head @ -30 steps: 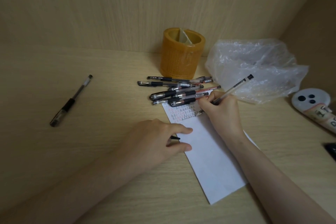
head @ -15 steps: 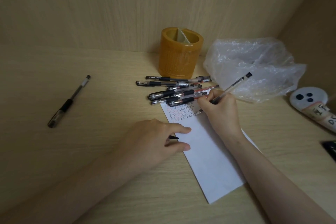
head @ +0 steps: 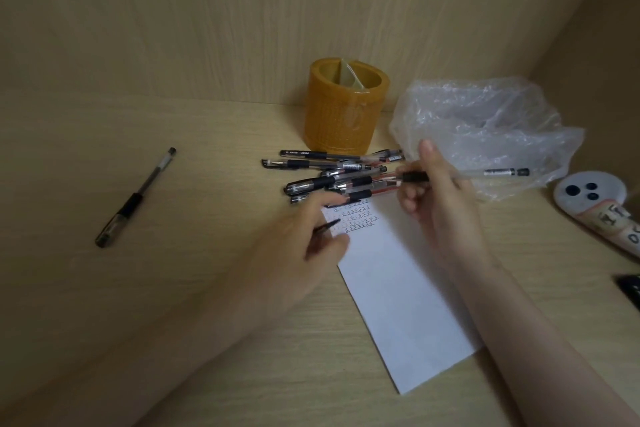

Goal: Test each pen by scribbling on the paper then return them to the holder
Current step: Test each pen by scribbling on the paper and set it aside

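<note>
My right hand (head: 438, 204) grips a clear pen (head: 491, 173) lifted off the paper, lying almost level with its tip to the left and its tail over the plastic bag. My left hand (head: 298, 243), blurred, holds a small black pen cap (head: 327, 227) at the paper's upper left. The white paper (head: 398, 295) carries rows of scribbles near its top. Several black-grip pens (head: 332, 173) lie in a heap between the paper and the amber pen holder (head: 346, 107), which stands by the back wall. One more pen (head: 136, 198) lies alone at the far left.
A crumpled clear plastic bag (head: 485, 128) sits right of the holder. A white device with dark buttons (head: 595, 204) lies at the right edge, a dark object (head: 632, 288) below it. Wooden walls close the desk (head: 173, 288) at the back and right.
My right hand has lifted the pen off the paper and turned it level. My left hand has moved up and to the right along the paper with the cap.
</note>
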`<state>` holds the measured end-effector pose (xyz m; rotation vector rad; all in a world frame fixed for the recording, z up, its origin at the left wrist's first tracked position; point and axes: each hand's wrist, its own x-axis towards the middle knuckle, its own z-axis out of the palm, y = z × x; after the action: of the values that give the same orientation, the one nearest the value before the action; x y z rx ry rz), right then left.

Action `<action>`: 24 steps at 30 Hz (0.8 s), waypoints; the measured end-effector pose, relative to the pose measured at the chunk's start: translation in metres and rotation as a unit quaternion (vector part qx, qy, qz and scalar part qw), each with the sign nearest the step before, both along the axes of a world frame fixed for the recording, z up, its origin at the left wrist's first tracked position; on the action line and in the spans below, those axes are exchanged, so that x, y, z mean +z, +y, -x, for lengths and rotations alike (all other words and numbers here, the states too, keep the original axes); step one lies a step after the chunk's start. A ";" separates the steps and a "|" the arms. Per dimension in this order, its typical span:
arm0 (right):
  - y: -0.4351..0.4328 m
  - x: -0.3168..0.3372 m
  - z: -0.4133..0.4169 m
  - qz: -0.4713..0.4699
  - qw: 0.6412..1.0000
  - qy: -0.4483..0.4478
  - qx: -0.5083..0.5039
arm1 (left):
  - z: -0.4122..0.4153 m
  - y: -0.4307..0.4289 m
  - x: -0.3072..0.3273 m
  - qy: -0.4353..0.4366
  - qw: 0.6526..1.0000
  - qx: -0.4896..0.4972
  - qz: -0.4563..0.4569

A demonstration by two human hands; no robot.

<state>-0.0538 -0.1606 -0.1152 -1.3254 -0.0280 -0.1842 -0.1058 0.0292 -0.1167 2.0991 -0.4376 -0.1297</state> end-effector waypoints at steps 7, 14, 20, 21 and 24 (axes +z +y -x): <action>0.013 0.003 0.009 0.012 0.991 -0.003 0.136 | -0.003 0.001 0.000 0.010 0.996 -0.023 0.085; 0.014 0.003 0.012 0.057 0.994 -0.009 0.092 | -0.004 0.001 0.001 0.007 0.995 -0.007 0.102; 0.015 0.003 0.014 0.065 0.993 -0.009 0.096 | -0.004 0.001 0.003 0.009 0.994 0.002 0.110; 0.015 0.003 0.014 0.063 0.994 -0.012 0.094 | -0.004 0.001 0.003 0.009 0.994 0.002 0.112; 0.014 0.002 0.013 0.063 0.993 -0.017 0.100 | -0.004 0.000 0.002 0.010 0.993 0.000 0.117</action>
<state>-0.0669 -0.1463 -0.1133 -1.4353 -0.2029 -0.0354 -0.1021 0.0296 -0.1147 1.8661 -0.4211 -0.0940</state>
